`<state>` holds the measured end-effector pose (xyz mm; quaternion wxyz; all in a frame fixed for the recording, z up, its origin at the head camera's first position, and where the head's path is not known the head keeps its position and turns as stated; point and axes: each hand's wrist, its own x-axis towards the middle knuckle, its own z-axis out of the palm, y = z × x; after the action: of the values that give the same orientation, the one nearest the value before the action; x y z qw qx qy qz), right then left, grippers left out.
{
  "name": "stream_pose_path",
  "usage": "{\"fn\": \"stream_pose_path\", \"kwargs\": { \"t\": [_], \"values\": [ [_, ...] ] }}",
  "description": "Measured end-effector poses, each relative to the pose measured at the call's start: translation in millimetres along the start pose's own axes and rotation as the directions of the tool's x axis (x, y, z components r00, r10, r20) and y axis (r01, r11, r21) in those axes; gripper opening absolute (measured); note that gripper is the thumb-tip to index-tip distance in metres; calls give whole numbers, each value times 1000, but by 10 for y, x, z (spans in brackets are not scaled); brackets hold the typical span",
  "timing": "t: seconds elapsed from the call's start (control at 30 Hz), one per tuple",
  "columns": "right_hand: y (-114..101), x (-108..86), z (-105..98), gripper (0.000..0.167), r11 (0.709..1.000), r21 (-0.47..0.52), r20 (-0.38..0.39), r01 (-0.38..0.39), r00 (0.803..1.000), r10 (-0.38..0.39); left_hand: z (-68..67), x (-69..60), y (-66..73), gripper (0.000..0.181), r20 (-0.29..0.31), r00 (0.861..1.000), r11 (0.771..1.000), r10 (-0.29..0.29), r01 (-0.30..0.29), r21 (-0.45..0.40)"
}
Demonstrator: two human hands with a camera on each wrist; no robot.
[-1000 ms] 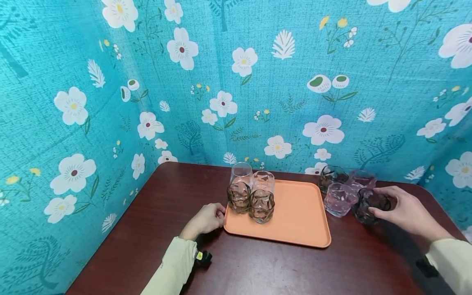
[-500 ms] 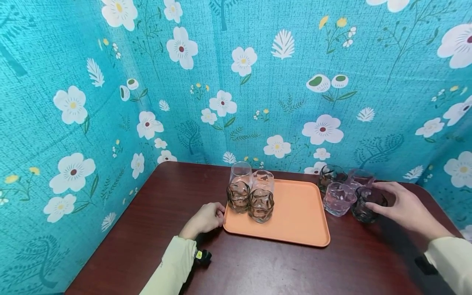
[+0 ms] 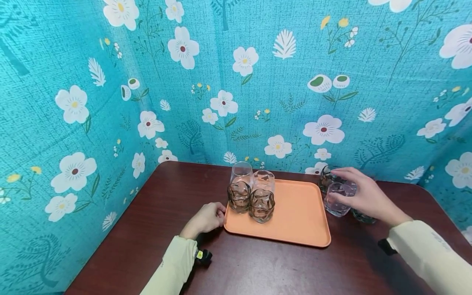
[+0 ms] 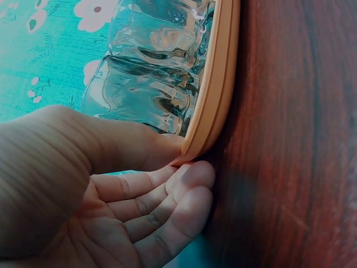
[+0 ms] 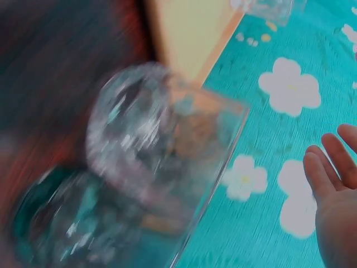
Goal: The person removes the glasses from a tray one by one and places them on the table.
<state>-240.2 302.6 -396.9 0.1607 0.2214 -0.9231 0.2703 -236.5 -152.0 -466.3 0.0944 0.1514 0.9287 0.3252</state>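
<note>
My left hand (image 3: 207, 220) pinches the left rim of an orange tray (image 3: 295, 221); in the left wrist view the thumb lies on the rim (image 4: 215, 100) and the fingertips sit under it. Two smoky wavy glasses (image 3: 261, 206) stand at the tray's left, with two clear glasses (image 3: 241, 172) behind them. My right hand (image 3: 368, 196) hovers over a group of glasses right of the tray, thumb and fingers spread about a clear glass (image 3: 337, 200). The right wrist view shows open fingers apart from the blurred clear glass (image 5: 131, 123). The hand partly hides the glasses behind it.
Beyond the clear glass stands a smoky glass (image 3: 326, 178), and another smoky glass (image 3: 364, 217) shows under the right hand. The dark wood table (image 3: 258, 266) meets a teal flowered cloth (image 3: 236, 102) at the back and left.
My right hand has left the front smoky glass at the right, which stays on the table, and moved left to the clear glass. My left hand has stayed on the tray rim.
</note>
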Motion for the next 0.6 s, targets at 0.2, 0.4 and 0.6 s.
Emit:
{"fn": "stream_pose_path", "kwargs": {
  "t": [0.2,0.4,0.6],
  "values": [
    [-188,299,289,65,996,81,108,32,993,-40,0,0,-2,21,-1,1000,1000,-6,6,-6],
    [-326,557,586,71,979,202,229,-13,973,-34,-7,2,4,22,-5,1000,1000,-5,5,-3],
    [-434,774,830,64,970,244,262,8,962,-74,-16,-1,17,21,-6,1000,1000,2,-2,8]
  ]
}}
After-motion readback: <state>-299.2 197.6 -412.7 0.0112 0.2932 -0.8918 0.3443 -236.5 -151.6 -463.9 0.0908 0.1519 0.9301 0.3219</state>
